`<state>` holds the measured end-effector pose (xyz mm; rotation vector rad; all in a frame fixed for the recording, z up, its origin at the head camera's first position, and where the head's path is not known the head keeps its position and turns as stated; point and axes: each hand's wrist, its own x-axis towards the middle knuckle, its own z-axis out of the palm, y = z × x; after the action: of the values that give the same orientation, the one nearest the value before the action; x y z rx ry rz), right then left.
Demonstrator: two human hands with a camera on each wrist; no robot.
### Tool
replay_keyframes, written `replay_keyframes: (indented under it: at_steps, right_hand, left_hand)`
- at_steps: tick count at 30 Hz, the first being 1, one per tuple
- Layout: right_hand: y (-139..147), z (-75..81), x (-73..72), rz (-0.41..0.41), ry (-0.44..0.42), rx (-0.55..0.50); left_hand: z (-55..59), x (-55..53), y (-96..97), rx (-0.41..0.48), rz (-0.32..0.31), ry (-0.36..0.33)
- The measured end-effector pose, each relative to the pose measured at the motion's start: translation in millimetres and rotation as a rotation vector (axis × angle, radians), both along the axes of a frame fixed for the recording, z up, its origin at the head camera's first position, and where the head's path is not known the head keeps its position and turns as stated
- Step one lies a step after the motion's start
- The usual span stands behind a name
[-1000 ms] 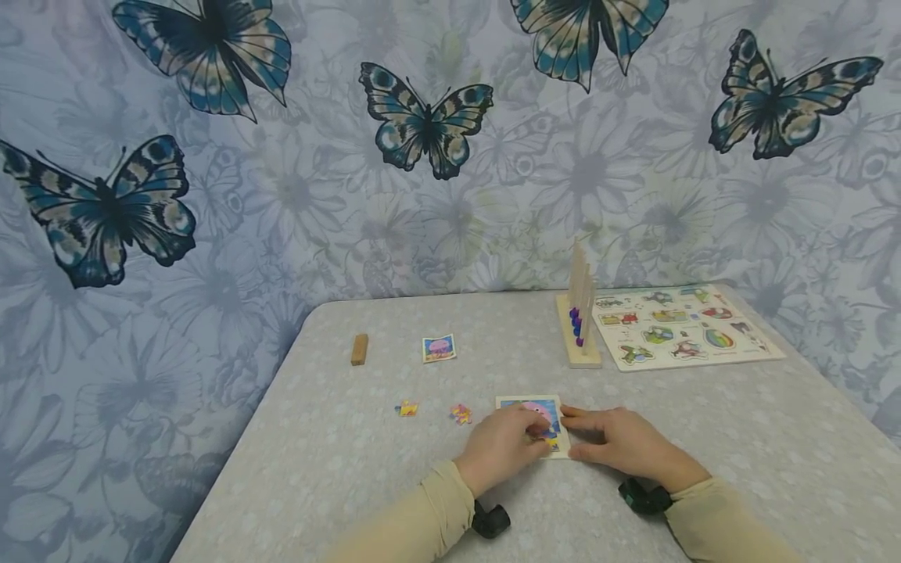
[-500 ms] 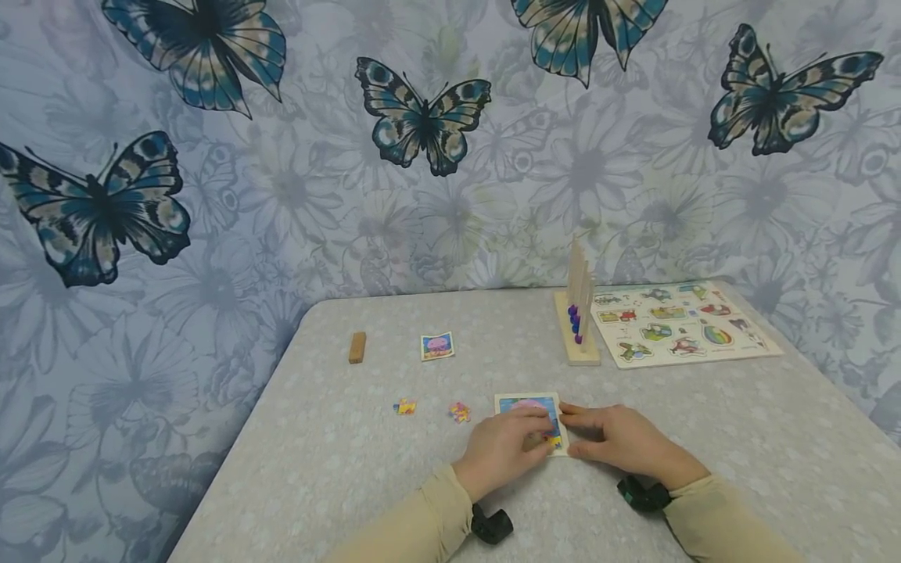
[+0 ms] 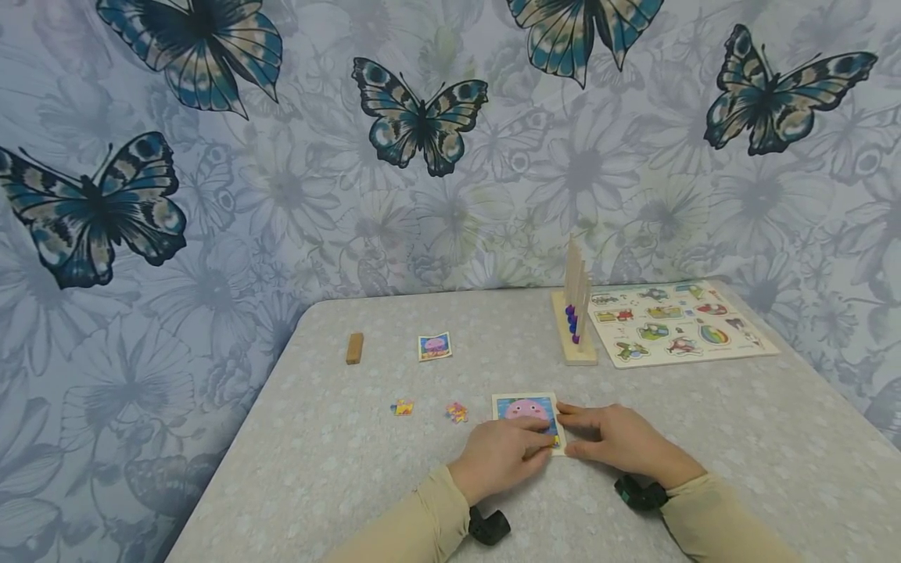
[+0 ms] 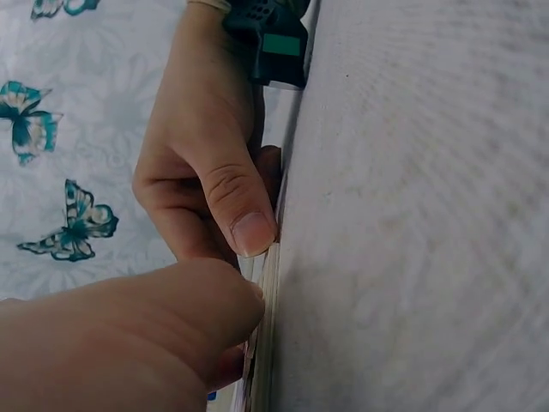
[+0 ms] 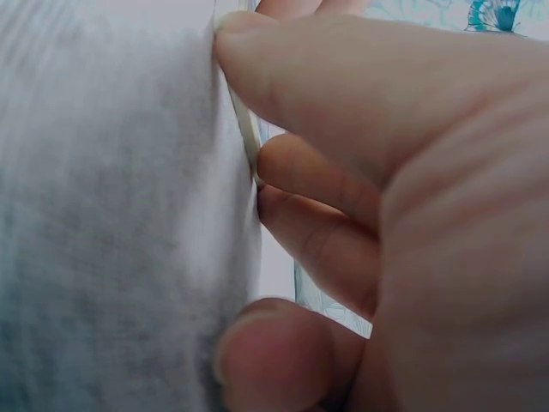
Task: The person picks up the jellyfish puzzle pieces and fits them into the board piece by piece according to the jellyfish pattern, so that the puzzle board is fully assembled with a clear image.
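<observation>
A small framed jigsaw puzzle point(image 3: 524, 408) with a pink round sea creature on blue lies flat on the table. Over its lower part, my left hand point(image 3: 503, 453) presses down with outstretched fingers, hiding that portion of the picture. My right hand point(image 3: 619, 439) touches the puzzle's right edge with thumb and fingertips, bracing it. In the left wrist view the right thumb point(image 4: 244, 219) meets the board's edge. Loose puzzle pieces lie to the left: a yellow one point(image 3: 403, 407) and a pink and yellow one point(image 3: 456, 412).
Farther back lie a small picture card point(image 3: 435, 346) with a similar creature and a wooden block point(image 3: 355, 349). A wooden peg stand point(image 3: 579, 356) with purple and blue beads rises at the back right, beside a picture board point(image 3: 683, 324). The patterned wall borders the table's far edge.
My left fingers have straightened and lowered on the puzzle, shifting toward its lower right and baring more of the pink creature. My right hand has stayed at the edge.
</observation>
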<state>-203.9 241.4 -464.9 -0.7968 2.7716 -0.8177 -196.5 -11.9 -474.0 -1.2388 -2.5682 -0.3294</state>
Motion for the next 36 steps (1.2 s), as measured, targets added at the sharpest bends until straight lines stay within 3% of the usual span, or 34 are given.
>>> replay_keyframes:
  at_steps: [8,19,25,28,30,33,36]
  right_hand:
    - [0,0.7,1.1,0.008,0.024,-0.005]
    - [1,1.1,0.6,0.025,0.029,-0.009]
    - [2,-3.0,2.6,0.024,0.021,-0.03]
    - [2,-3.9,2.0,0.008,0.02,-0.015]
    - [2,-3.8,0.8,-0.007,0.019,0.0]
    - [0,-3.7,-1.4,-0.019,-0.003,0.013]
    - [2,-3.6,-2.4,-0.033,-0.025,0.023]
  left_hand:
    - [0.2,1.2,0.6,-0.022,-0.01,0.024]
    - [6.0,3.6,4.3,-0.118,0.0,-0.039]
    - [5.9,6.2,2.1,-0.044,0.009,-0.011]
    - [15.5,6.1,-4.9,0.064,0.078,-0.007]
    - [23.9,4.6,-14.5,0.134,0.161,-0.041]
    - [30.9,0.0,-36.5,0.222,0.324,-0.137]
    - [27.7,-6.8,-59.5,0.267,0.499,-0.213]
